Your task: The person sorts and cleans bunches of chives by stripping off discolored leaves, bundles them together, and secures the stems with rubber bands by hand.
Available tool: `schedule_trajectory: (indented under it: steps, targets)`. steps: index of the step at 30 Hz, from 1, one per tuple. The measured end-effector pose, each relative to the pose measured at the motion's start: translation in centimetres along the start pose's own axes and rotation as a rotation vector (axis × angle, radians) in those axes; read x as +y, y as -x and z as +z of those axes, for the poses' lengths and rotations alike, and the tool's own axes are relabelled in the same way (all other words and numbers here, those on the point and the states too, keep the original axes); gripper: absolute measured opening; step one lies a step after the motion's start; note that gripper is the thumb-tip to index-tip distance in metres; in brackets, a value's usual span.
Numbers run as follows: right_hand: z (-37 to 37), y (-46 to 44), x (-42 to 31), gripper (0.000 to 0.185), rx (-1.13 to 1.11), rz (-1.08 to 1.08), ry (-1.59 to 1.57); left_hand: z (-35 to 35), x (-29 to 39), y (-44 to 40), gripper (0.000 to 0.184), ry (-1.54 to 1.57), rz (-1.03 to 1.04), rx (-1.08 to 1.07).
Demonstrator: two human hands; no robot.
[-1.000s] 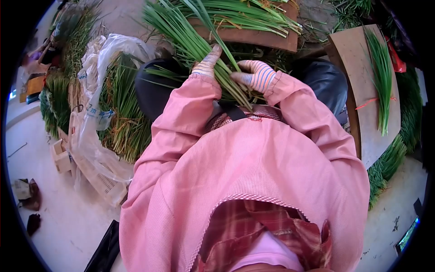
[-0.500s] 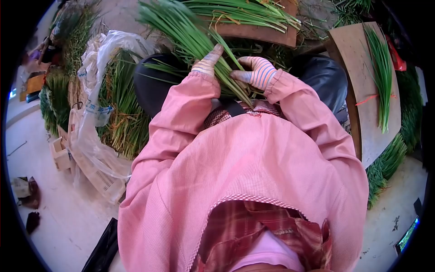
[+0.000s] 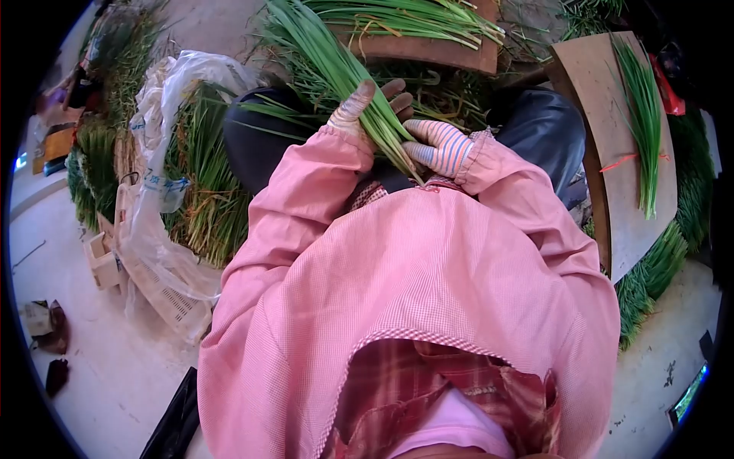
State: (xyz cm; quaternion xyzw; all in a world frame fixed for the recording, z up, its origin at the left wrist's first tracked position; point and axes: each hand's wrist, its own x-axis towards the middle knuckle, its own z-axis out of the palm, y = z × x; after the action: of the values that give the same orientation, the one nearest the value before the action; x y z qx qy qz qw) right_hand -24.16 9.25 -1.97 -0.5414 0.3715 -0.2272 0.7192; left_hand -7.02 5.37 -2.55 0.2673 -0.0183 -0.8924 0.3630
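The largest thing in view is the pink checked smock (image 3: pixel 428 268) of the seated person, whose dark-clad knees (image 3: pixel 539 134) spread to either side. On the left stands a pale slatted crate (image 3: pixel 164 291), with clear plastic (image 3: pixel 145 222) draped over it and a mass of green stalks (image 3: pixel 218 206) inside the plastic's curve. To the right is a light board (image 3: pixel 612 164), tilted in view; a tied bundle (image 3: pixel 648 130) lies lengthwise along its right side, tips toward the top right corner. Ahead, a brown board (image 3: pixel 440 55) carries loose stalks (image 3: pixel 413 19), their pale ends reaching its right edge. The held bunch (image 3: pixel 348 80) slants between the hands, leaves up and left, ends down by the smock's top. Both hands wear striped gloves. The left hand (image 3: pixel 363 111) grips the bunch loosely, thumb on the near side and fingers curled up beyond it. The right hand (image 3: pixel 440 147) is bent against the lower stalks, touching them; whether it pinches them cannot be told. Smallest is the red tie (image 3: pixel 627 162) around the tied bundle.
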Motion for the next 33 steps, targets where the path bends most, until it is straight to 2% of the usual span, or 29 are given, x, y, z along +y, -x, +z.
schedule_trajectory:
  steps: [2, 3, 4, 5, 6, 8, 9, 10, 12, 13, 14, 16, 17, 18, 20, 22, 24, 26, 27, 29, 30, 31, 33]
  targets:
    - [-0.1, -0.1, -0.4, 0.025, -0.015, -0.058, -0.006, 1.1, -0.1, 0.3, 0.05, -0.226, 0.286, 0.019]
    - [-0.5, 0.0, -1.1, 0.028, -0.011, -0.02, -0.023, 2.8, 0.1, 0.7, 0.043, -0.202, 0.352, 0.164]
    - [-1.0, 0.0, -1.8, 0.031, -0.005, 0.017, -0.04, 3.2, 1.1, 0.5, 0.033, -0.183, 0.362, 0.171]
    - [-2.0, 0.2, -2.5, 0.033, 0.1, -0.175, 0.077, 3.8, 2.2, 0.3, 0.03, -0.134, 0.479, 0.087]
    - [-4.0, -1.2, -0.4, 0.036, 0.208, -0.239, -0.012, 5.0, 3.6, 0.3, 0.027, -0.084, 0.599, -0.005]
    - [-4.9, -1.0, -1.8, 0.047, 0.477, -0.367, -0.645, 5.7, 6.2, -0.4, 0.028, 0.014, 0.749, -0.093]
    - [-5.5, -1.7, -1.0, 0.06, 0.603, -0.523, -0.643, 6.6, 6.6, 0.0, 0.03, 0.015, 0.803, 0.047]
    - [-6.7, -2.7, 0.4, 0.058, 0.589, -0.603, -0.728, 6.7, 6.9, 0.1, 0.03, 0.024, 0.83, 0.044]
    - [-4.8, -5.0, 0.8, 0.061, 0.73, -0.672, -0.619, 7.5, 5.9, -0.3, 0.024, 0.065, 0.833, 0.16]
    - [-1.9, -5.2, -0.7, 0.061, 0.719, -0.547, -0.638, 6.7, 4.6, -1.5, 0.017, -0.105, 0.845, 0.008]
    - [0.9, -5.0, -2.2, 0.061, 0.705, -0.419, -0.658, 5.1, 3.2, -2.9, 0.02, -0.103, 0.755, 0.217]
    - [1.6, -5.6, -2.2, 0.062, 0.666, -0.537, -0.546, 7.9, 3.2, -1.7, 0.023, 0.083, 0.541, 0.275]
    - [0.9, -5.2, -2.0, 0.062, 0.531, -0.534, -0.491, 7.4, 3.5, -1.8, 0.023, 0.091, 0.691, 0.268]
    - [-0.1, -5.1, -1.2, 0.048, 0.446, -0.537, -0.48, 5.6, 4.7, -1.9, 0.02, 0.032, 0.67, 0.138]
    - [-2.9, -3.0, -2.5, 0.028, 0.526, -0.398, -0.05, 4.6, 6.0, -1.0, 0.028, -0.174, 0.889, -0.027]
    - [-7.2, -2.4, -2.0, 0.014, 0.716, -0.39, 0.217, 5.7, 6.2, 0.7, 0.033, -0.261, 0.963, 0.287]
    - [-11.5, -2.0, -2.1, 0.01, 0.904, -0.426, 0.401, 3.3, 6.9, 1.0, 0.026, -0.341, 0.892, 0.043]
    - [-15.6, -1.4, -2.8, 0.018, 0.997, -0.191, 1.014, 3.6, 5.3, 1.0, 0.022, -0.272, 0.786, -0.035]
    - [-16.8, -1.6, -2.5, 0.018, 0.991, -0.191, 1.016, 3.9, 4.7, 0.8, 0.019, -0.213, 0.733, -0.049]
    - [-18.5, -2.2, -2.0, 0.028, 0.863, -0.034, 1.445, 3.6, 3.9, 0.3, 0.014, -0.203, 0.601, -0.073]
    - [-18.3, -2.5, -2.5, 0.033, 0.767, 0.128, 1.434, 3.5, 3.8, -0.2, 0.014, -0.168, 0.539, -0.107]
    - [-18.3, -3.0, -3.2, 0.029, 0.703, 0.183, 1.469, 3.4, 3.6, -0.5, 0.014, -0.163, 0.542, -0.108]
    - [-19.1, -3.6, -4.3, 0.025, 0.605, 0.222, 1.525, 3.3, 3.1, -0.8, 0.02, -0.075, 0.575, 0.031]
